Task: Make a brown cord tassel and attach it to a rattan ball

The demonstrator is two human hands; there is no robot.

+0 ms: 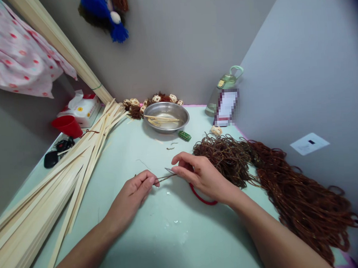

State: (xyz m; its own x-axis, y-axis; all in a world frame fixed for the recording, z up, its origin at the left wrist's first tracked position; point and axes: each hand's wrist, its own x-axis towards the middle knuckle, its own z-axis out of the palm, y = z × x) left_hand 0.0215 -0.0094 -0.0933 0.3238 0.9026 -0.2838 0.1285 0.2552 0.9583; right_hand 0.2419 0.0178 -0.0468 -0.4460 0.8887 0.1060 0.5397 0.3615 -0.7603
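Note:
Between my two hands runs a short doubled length of thin brown cord (165,178), pulled nearly straight just above the table. My left hand (139,188) pinches one end between thumb and fingers. At the other end, the thumb and index finger of my right hand (199,175) are closed on the cord. A pointed metal blade shows beside those fingertips, and a red handle loop (204,196) curves out below the palm; they look like scissors, mostly covered by my right hand. Whether that hand grips them or only covers them, I cannot tell.
Wood strips (55,204) fan across the left side. A metal bowl (166,128) with water and strips stands ahead, near a small green woven piece (184,135). Brown yarn (299,191) heaps at right. A bottle (212,104) and phone (225,107) stand by the wall.

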